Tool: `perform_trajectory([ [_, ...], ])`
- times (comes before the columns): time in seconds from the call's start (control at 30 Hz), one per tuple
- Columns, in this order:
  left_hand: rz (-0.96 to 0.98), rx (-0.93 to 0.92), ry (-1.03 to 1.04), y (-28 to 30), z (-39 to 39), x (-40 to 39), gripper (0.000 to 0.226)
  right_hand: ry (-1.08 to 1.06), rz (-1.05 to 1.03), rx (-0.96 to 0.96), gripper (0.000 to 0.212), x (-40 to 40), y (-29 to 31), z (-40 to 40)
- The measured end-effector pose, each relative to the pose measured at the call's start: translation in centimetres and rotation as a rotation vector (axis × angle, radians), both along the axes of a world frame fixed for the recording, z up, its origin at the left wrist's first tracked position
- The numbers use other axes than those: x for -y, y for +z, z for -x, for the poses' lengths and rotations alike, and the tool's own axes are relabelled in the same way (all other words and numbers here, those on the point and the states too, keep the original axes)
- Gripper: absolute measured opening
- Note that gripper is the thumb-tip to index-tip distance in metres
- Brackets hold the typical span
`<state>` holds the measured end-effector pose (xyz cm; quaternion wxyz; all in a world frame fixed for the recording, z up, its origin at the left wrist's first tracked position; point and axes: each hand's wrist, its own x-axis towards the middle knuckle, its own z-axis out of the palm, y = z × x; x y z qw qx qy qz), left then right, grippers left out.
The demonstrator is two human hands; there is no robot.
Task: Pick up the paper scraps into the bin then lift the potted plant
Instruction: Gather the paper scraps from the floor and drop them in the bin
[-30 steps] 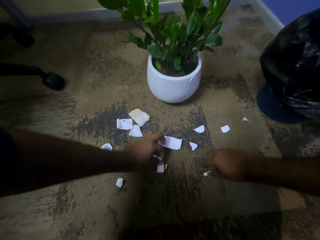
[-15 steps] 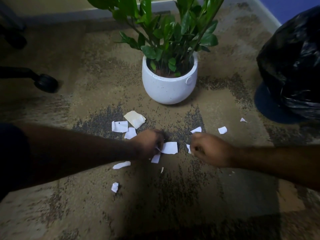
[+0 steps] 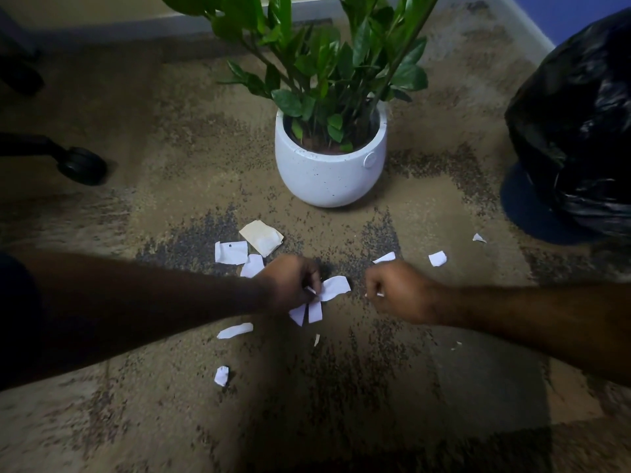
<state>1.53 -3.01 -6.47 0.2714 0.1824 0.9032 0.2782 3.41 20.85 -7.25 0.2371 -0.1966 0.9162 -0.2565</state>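
White paper scraps lie scattered on the carpet in front of a white potted plant [image 3: 329, 172]. My left hand [image 3: 290, 283] pinches a bunch of scraps [image 3: 321, 298] that fan out below and to the right of its fingers. My right hand [image 3: 397, 291] is curled into a fist with small bits of white paper showing at its fingers. Loose scraps remain on the floor: a tan folded piece [image 3: 262, 236], white pieces [image 3: 230, 252] beside it, one strip [image 3: 235, 330], one small piece [image 3: 221, 375] nearer me, and others [image 3: 437, 258] to the right. The bin with a black bag [image 3: 577, 124] stands at the right.
An office chair's leg and black caster [image 3: 82, 165] stand at the left. A pale skirting board [image 3: 102, 23] runs along the wall behind the plant. The plant's green leaves [image 3: 327, 52] spread wide above the pot.
My right hand moved up from the lower right to the scraps near the middle and closed on some. My left hand gathered more scraps, including the large white one.
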Motion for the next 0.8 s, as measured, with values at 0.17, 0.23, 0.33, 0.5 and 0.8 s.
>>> perform_trajectory([
  [0.17, -0.016, -0.005, 0.014, 0.0, 0.0, -0.1, 0.007, -0.361, 0.181, -0.024, 0.027, -1.9, 0.3, 2.3],
  [0.23, -0.019, -0.007, 0.017, 0.0, 0.0, -0.2, 0.006, -0.427, 0.118, -0.001, 0.035, -2.1, 0.4, 2.8],
  [0.33, -0.014, -0.007, 0.017, 0.0, 0.0, -0.3, 0.006, -0.402, 0.012, 0.025, 0.019, -2.0, 0.5, 3.0],
  [0.5, -0.005, -0.021, 0.02, 0.0, -0.1, -0.5, 0.006, -0.341, -0.127, -0.01, 0.011, -1.8, 1.4, 2.8],
  [0.8, -0.045, -0.072, 0.034, 1.4, 0.4, -2.4, 0.018, -0.418, 0.034, -0.015, 0.018, -4.7, 5.3, 3.1],
])
